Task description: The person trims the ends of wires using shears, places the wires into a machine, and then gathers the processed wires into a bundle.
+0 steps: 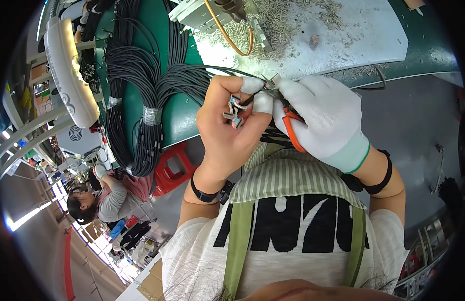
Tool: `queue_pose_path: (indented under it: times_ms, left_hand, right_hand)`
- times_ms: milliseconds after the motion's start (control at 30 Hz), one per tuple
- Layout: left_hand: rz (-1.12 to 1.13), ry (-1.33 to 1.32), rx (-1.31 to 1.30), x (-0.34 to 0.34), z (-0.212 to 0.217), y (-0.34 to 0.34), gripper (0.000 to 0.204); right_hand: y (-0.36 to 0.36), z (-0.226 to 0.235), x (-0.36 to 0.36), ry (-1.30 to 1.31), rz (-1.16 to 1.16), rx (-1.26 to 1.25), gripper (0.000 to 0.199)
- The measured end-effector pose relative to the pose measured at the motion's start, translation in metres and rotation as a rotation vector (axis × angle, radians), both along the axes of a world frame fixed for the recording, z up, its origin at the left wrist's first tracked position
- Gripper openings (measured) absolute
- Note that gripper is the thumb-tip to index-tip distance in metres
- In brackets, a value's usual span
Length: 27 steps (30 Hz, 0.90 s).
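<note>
Above the lap: small connectors (234, 111) on black cable ends, pinched in the closed left hand (227, 128); orange-handled cutters (292, 128) gripped shut-fisted by the gloved right hand (327, 118), brought close for fine work.

The left hand (227, 125) is bare, with white caps on the fingertips. It holds a small bunch of grey plugs (235, 111) with blue and pink bits inside. The plugs sit at the ends of thin black cables (202, 75) that run up and left to big tied bundles on the green surface (182, 120). The right hand (325, 120) wears a white glove. It holds orange-handled cutters (292, 128), handles pointing down. The tips of the cutters meet the plugs, just between both hands.
</note>
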<state>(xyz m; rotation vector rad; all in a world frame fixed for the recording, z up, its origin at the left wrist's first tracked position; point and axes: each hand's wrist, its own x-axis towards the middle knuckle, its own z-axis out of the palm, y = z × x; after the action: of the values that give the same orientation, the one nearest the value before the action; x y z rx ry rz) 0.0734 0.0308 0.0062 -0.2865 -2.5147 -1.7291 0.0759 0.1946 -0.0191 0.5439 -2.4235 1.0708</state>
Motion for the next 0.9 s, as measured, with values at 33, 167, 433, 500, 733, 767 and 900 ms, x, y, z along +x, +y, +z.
queue_pose_path:
  times_ms: [33,167,433,500,733,767,900]
  left_hand:
    - [0.0,-0.002,-0.001,-0.001,-0.001,-0.001,0.026]
    - [-0.055,-0.134,0.103,-0.011,-0.009,-0.007,0.02]
    - [-0.124,-0.661,0.545,-0.067,-0.023,-0.034,0.01]
    - [-0.169,-0.623,0.51,-0.079,-0.025,-0.025,0.011]
    - [-0.184,-0.549,0.292,-0.092,-0.01,-0.012,0.013]
    - [-0.182,-0.527,0.21,-0.091,-0.006,-0.011,0.016]
    - [-0.186,-0.48,0.096,-0.093,-0.002,-0.013,0.021]
  right_hand:
    - [0.0,0.0,0.0,-0.036,0.033,-0.025,0.011]
    - [0.005,-0.005,0.005,-0.229,0.168,-0.153,0.009]
    - [0.034,-0.003,-0.037,-0.525,0.165,-0.359,0.02]
    - [0.032,-0.001,-0.057,-0.58,0.201,-0.429,0.024]
    - [0.032,0.017,-0.1,-0.768,0.392,-0.349,0.021]
    - [0.034,0.019,-0.101,-0.774,0.392,-0.353,0.021]
    - [0.036,0.032,-0.099,-1.151,0.43,-0.702,0.023]
